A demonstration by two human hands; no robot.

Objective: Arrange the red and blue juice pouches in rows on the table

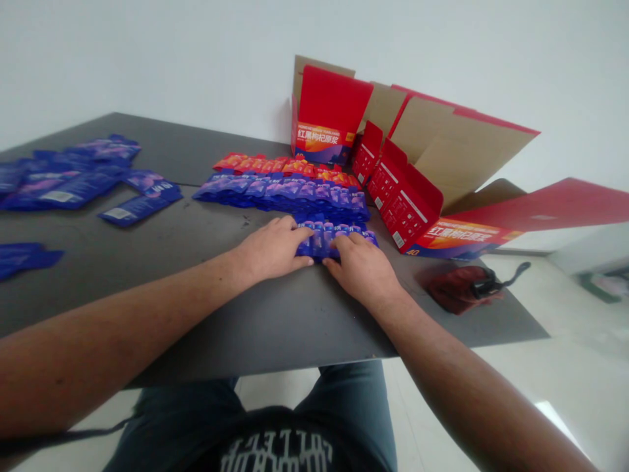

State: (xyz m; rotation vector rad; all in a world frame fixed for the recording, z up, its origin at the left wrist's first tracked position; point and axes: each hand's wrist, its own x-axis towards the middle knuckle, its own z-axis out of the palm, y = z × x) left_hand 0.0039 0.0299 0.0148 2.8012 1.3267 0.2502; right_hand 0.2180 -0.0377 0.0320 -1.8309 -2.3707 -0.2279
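Note:
My left hand (272, 252) and my right hand (361, 270) lie side by side on the grey tabletop (246, 321). Between them, both grip the ends of a short overlapping row of blue sachets (319, 239). Just behind it runs a longer overlapping row of blue-purple sachets (282, 196), with a row of red-orange sachets (282, 166) behind that. My hands hide part of the short row.
Open red-and-kraft cardboard display boxes (327, 115) (407, 196) stand at the table's back right. Loose blue sachets (63, 187) lie at the left. A dark red cloth with a black strap item (459, 288) lies at the right, beyond which the table edge drops to a pale floor.

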